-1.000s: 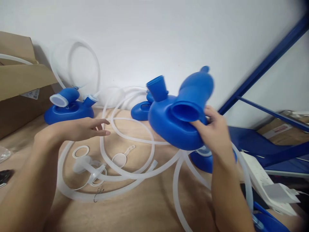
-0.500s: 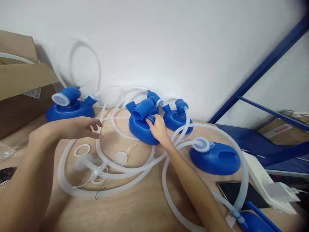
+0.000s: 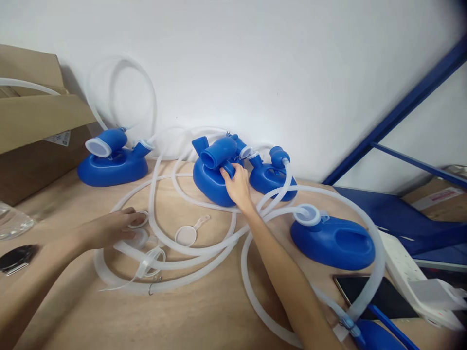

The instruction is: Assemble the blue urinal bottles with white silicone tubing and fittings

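Observation:
My right hand [image 3: 237, 182] is wrapped round the handle of a blue urinal bottle [image 3: 209, 182], whose wide neck faces me without a lid. On the table to the left, my left hand [image 3: 118, 227] has its fingers closed at a thin white ring [image 3: 146, 218]; the thumb is partly hidden. Just below those fingers lies a translucent round cap [image 3: 140, 239] joined to a clear hose [image 3: 175, 265]. A flat white lid with a strap [image 3: 186, 236] rests between my two hands.
More blue urinal bottles stand at the left [image 3: 113, 172], behind [image 3: 272, 182] and at the right [image 3: 332, 243]. Hoses loop across the table. A cardboard box [image 3: 32, 155] sits at left; a phone [image 3: 379, 296] and power strip [image 3: 397, 262] are at right.
My left hand has come down to the white ring and closed on it; the ring has shifted slightly. My right hand keeps its grip on the bottle, which is tilted a little differently.

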Motion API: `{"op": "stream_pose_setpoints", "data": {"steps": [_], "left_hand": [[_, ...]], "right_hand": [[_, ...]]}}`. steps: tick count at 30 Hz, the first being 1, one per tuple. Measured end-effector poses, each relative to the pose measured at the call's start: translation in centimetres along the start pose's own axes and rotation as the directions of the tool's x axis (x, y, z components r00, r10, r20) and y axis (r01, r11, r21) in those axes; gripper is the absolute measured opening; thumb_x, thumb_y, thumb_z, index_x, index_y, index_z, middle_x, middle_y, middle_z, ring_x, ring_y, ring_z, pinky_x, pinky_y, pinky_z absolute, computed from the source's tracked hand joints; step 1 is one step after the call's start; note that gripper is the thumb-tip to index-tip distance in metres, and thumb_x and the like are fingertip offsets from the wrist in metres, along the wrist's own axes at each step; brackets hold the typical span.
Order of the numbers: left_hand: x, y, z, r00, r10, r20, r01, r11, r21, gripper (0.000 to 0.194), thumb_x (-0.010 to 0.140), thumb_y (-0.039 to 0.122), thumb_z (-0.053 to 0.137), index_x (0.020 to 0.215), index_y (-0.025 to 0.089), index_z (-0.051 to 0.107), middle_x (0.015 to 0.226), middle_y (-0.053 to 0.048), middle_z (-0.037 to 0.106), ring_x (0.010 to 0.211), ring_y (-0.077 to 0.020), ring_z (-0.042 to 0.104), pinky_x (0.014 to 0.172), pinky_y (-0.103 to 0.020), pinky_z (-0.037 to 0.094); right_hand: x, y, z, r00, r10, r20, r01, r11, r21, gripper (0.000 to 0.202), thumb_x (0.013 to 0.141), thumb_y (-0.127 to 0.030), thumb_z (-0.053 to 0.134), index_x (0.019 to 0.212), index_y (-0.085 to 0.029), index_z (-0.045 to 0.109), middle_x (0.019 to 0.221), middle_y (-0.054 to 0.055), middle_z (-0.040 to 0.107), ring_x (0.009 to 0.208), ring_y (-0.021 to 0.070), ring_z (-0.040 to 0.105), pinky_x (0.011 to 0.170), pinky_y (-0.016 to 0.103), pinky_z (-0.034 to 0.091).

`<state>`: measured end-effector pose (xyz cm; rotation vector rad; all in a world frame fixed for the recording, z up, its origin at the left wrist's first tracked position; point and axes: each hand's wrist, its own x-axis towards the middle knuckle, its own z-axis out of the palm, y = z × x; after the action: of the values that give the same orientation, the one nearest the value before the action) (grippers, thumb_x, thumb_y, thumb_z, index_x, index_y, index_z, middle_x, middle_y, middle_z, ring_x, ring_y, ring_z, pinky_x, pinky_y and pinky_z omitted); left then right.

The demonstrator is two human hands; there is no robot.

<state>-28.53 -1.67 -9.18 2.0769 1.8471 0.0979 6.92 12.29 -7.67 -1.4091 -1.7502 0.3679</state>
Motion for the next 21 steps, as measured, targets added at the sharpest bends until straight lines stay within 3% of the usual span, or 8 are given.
{"op": "stream_pose_setpoints", "data": {"steps": [3, 7, 11, 14, 17, 19, 21], "left_hand": [[0.6, 0.0, -0.2, 0.997, 0.03, 0.076, -0.024, 0.997, -0.075, 0.029, 0.077, 0.047, 0.055, 0.081, 0.024, 0.072, 0.083, -0.003, 0.072, 0.075, -0.0241, 0.063, 0.069, -0.028, 0.045], [1.2, 0.1, -0.2, 0.999, 0.023, 0.032, -0.018, 0.988, -0.151, 0.032, 0.071, 0.057, 0.06, 0.067, 0.025, 0.063, 0.072, -0.002, 0.066, 0.069, -0.0239, 0.058, 0.065, -0.03, 0.046], [1.2, 0.0, -0.3, 0.997, 0.018, -0.081, -0.036, 0.974, -0.223, 0.04, 0.069, 0.065, 0.064, 0.066, 0.025, 0.063, 0.082, -0.005, 0.069, 0.077, -0.0271, 0.064, 0.071, -0.033, 0.053], [1.1, 0.5, -1.0, 0.984, 0.005, -0.177, -0.054, 0.96, -0.275, 0.046, 0.073, 0.071, 0.064, 0.073, 0.025, 0.067, 0.103, -0.01, 0.075, 0.097, -0.0328, 0.069, 0.076, -0.036, 0.058], [1.4, 2.6, -2.2, 0.962, 0.007, -0.272, -0.123, 0.902, -0.413, 0.048, 0.081, 0.072, 0.064, 0.086, 0.024, 0.069, 0.108, -0.011, 0.078, 0.1, -0.0317, 0.073, 0.082, -0.038, 0.061], [2.1, 4.9, -3.0, 0.926, -0.03, -0.375, -0.2, 0.805, -0.558, 0.044, 0.084, 0.066, 0.067, 0.095, 0.023, 0.069, 0.095, -0.009, 0.079, 0.086, -0.0291, 0.076, 0.08, -0.04, 0.063], [3.6, 7.4, -3.5, 0.885, -0.066, -0.462, -0.245, 0.778, -0.579, 0.041, 0.088, 0.059, 0.065, 0.108, 0.023, 0.071, 0.09, -0.006, 0.078, 0.076, -0.026, 0.075, 0.077, -0.039, 0.063]], "right_hand": [[0.2, -0.3, 0.7, 0.999, -0.036, -0.006, 0.036, 0.999, 0.037, 0.032, 0.102, -0.043, 0.061, 0.123, -0.019, 0.064, 0.127, 0.014, 0.07, 0.129, 0.0307, 0.058, 0.111, 0.045, 0.046], [0.0, 0.0, 2.3, 0.998, -0.043, 0.053, 0.04, 0.997, 0.062, 0.029, 0.101, -0.041, 0.063, 0.12, -0.019, 0.064, 0.126, 0.014, 0.07, 0.125, 0.0312, 0.058, 0.112, 0.047, 0.046], [-0.5, 0.2, 3.4, 0.987, -0.057, 0.149, 0.049, 0.997, 0.06, 0.032, 0.096, -0.041, 0.069, 0.118, -0.019, 0.063, 0.128, 0.015, 0.069, 0.127, 0.0332, 0.057, 0.114, 0.049, 0.043], [-0.7, 0.1, 3.2, 0.975, -0.062, 0.214, 0.052, 0.997, 0.055, 0.032, 0.094, -0.043, 0.07, 0.115, -0.02, 0.061, 0.123, 0.014, 0.069, 0.123, 0.0338, 0.06, 0.11, 0.051, 0.046], [-0.7, -0.2, 2.3, 0.966, -0.063, 0.252, 0.048, 0.997, 0.066, 0.049, 0.092, -0.045, 0.073, 0.13, -0.02, 0.055, 0.116, 0.011, 0.07, 0.116, 0.0318, 0.065, 0.105, 0.05, 0.05], [-0.9, -0.6, 1.5, 0.962, -0.061, 0.266, 0.038, 0.995, 0.09, 0.073, 0.092, -0.045, 0.073, 0.151, -0.02, 0.038, 0.104, 0.007, 0.071, 0.106, 0.0304, 0.07, 0.099, 0.049, 0.054], [-1.1, -1.0, 0.7, 0.959, -0.083, 0.27, 0.062, 0.994, 0.088, 0.091, 0.095, -0.044, 0.07, 0.165, -0.02, 0.018, 0.093, 0.003, 0.071, 0.096, 0.0305, 0.073, 0.095, 0.048, 0.056]]}}
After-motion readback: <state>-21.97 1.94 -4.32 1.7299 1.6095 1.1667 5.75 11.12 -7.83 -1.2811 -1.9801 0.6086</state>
